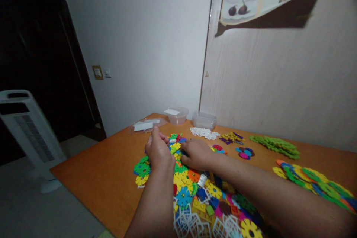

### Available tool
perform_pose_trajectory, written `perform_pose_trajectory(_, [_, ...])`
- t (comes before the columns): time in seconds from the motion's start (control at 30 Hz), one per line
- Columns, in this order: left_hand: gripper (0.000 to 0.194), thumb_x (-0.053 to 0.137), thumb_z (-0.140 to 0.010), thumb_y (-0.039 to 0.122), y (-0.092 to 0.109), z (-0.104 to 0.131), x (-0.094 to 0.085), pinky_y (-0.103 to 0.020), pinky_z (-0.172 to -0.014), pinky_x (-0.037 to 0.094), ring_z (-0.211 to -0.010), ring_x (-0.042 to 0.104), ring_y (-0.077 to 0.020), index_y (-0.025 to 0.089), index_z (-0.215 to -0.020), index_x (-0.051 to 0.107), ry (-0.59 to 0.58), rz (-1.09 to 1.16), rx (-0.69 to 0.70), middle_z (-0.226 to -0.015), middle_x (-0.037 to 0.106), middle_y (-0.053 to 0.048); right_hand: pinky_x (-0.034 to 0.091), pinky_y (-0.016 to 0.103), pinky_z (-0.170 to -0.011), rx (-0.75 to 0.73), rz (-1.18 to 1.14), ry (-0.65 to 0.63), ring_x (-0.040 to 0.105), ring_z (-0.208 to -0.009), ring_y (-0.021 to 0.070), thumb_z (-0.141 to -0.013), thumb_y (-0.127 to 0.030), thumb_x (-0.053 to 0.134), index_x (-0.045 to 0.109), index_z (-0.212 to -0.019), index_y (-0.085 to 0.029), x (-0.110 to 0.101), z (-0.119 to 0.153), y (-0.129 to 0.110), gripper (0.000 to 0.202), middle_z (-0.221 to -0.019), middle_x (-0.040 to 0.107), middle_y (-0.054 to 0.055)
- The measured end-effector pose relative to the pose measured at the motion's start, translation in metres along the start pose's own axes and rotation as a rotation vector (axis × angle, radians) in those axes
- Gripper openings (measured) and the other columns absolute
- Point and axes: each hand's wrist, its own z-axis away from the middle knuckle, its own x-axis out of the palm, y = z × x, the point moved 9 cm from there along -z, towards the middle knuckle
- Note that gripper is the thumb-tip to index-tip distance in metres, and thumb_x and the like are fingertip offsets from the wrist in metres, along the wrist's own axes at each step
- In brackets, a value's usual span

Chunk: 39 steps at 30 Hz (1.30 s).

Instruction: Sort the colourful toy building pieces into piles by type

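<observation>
A long heap of mixed plastic toy pieces spreads over the orange table, with flower-shaped discs, studded bricks and white lattice pieces in it. My left hand is above its left side, thumb up and fingers curled inward; whatever they hold is hidden. My right hand reaches across from the right, its bent fingers down among the discs; their tips are partly hidden, and I cannot make out what they grip. Green and yellow discs lie left of my left wrist.
Sorted piles lie to the right: white lattice pieces, yellow and purple pieces, green pieces and large flower discs. Clear plastic containers and lids sit at the back. The table's left edge faces a white tower fan.
</observation>
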Motion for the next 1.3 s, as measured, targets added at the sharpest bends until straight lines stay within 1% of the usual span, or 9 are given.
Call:
perform_pose_trajectory(0.17, [0.044,0.063,-0.082,0.052,-0.001,0.0,0.002,-0.022,-0.047,0.031,-0.046,0.042,-0.0091,0.02,-0.059,0.043,-0.021,0.005,0.013,-0.049,0.043,0.007,0.036,0.032,-0.065,0.126,-0.144,0.114,0.061,-0.077,0.024,-0.087,-0.032,0.052,0.071,-0.09,-0.02,-0.01,0.004,0.024,0.023,-0.087,0.073,0.01])
perform_pose_trajectory(0.27, [0.043,0.062,-0.082,0.051,-0.001,0.0,0.003,-0.022,-0.048,0.031,-0.046,0.041,-0.0086,0.02,-0.059,0.042,-0.033,0.006,0.013,-0.049,0.042,0.007,0.034,0.029,-0.064,0.231,-0.538,0.244,0.057,-0.074,0.0194,-0.079,-0.028,0.06,0.068,-0.083,-0.021,-0.012,0.005,0.053,0.011,-0.079,0.068,0.004])
perform_pose_trajectory(0.37, [0.041,0.061,-0.081,0.051,-0.004,0.002,0.008,-0.022,-0.05,0.033,-0.047,0.042,-0.0083,0.019,-0.061,0.046,-0.076,-0.068,-0.011,-0.052,0.046,0.007,0.037,0.026,-0.061,0.304,-0.868,0.271,0.054,-0.068,0.0155,-0.073,-0.023,0.062,0.065,-0.079,-0.02,0.0,0.006,0.074,0.008,-0.071,0.064,0.0])
perform_pose_trajectory(0.57, [0.024,0.072,-0.072,0.038,-0.03,0.021,0.037,-0.023,-0.057,0.039,-0.058,0.053,-0.0121,0.017,-0.075,0.062,-0.47,-0.412,-0.085,-0.067,0.062,0.0,0.041,0.023,-0.056,0.369,-1.139,0.301,0.053,-0.061,0.0124,-0.072,-0.03,0.062,0.064,-0.085,-0.02,0.016,0.013,0.09,0.016,-0.07,0.062,-0.002])
perform_pose_trajectory(0.7, [0.024,0.076,-0.062,0.019,-0.049,0.029,0.043,-0.023,-0.059,0.04,-0.062,0.056,-0.0133,0.017,-0.083,0.066,-0.603,-0.548,-0.062,-0.071,0.064,0.0,0.04,0.023,-0.053,0.423,-1.289,0.331,0.053,-0.058,0.0117,-0.071,-0.033,0.064,0.063,-0.088,-0.02,0.024,0.02,0.095,0.021,-0.069,0.062,-0.002])
perform_pose_trajectory(0.8, [0.023,0.073,-0.059,0.012,-0.059,0.029,0.043,-0.023,-0.055,0.036,-0.055,0.052,-0.0119,0.017,-0.08,0.066,-0.637,-0.587,-0.1,-0.065,0.061,0.001,0.042,0.024,-0.057,0.44,-1.319,0.332,0.054,-0.062,0.012,-0.071,-0.034,0.066,0.064,-0.084,-0.02,0.024,0.026,0.098,0.02,-0.071,0.062,-0.002])
perform_pose_trajectory(0.97, [0.018,0.071,-0.062,0.015,-0.053,0.03,0.047,-0.023,-0.052,0.035,-0.051,0.048,-0.0107,0.017,-0.078,0.065,-0.673,-0.556,-0.086,-0.062,0.06,0.001,0.04,0.026,-0.065,0.36,-1.077,0.348,0.054,-0.072,0.0144,-0.078,-0.043,0.065,0.069,-0.08,-0.018,0.003,0.034,0.097,0.025,-0.075,0.064,-0.001])
perform_pose_trajectory(1.13, [0.02,0.072,-0.061,0.019,-0.045,0.035,0.052,-0.022,-0.052,0.037,-0.054,0.051,-0.0115,0.016,-0.079,0.065,-0.693,-0.456,-0.103,-0.064,0.062,0.0,0.036,0.025,-0.059,0.37,-1.126,0.308,0.049,-0.062,0.0121,-0.074,-0.044,0.072,0.065,-0.076,-0.019,0.002,0.043,0.097,0.026,-0.068,0.06,-0.003])
perform_pose_trajectory(1.3, [0.023,0.077,-0.061,0.025,-0.037,0.051,0.061,-0.021,-0.052,0.038,-0.056,0.052,-0.0108,0.016,-0.079,0.065,-0.783,-0.374,-0.13,-0.065,0.061,0.001,0.031,0.024,-0.054,0.402,-1.156,0.203,0.044,-0.058,0.0103,-0.069,-0.04,0.075,0.066,-0.073,-0.019,0.001,0.055,0.101,0.024,-0.063,0.057,-0.004])
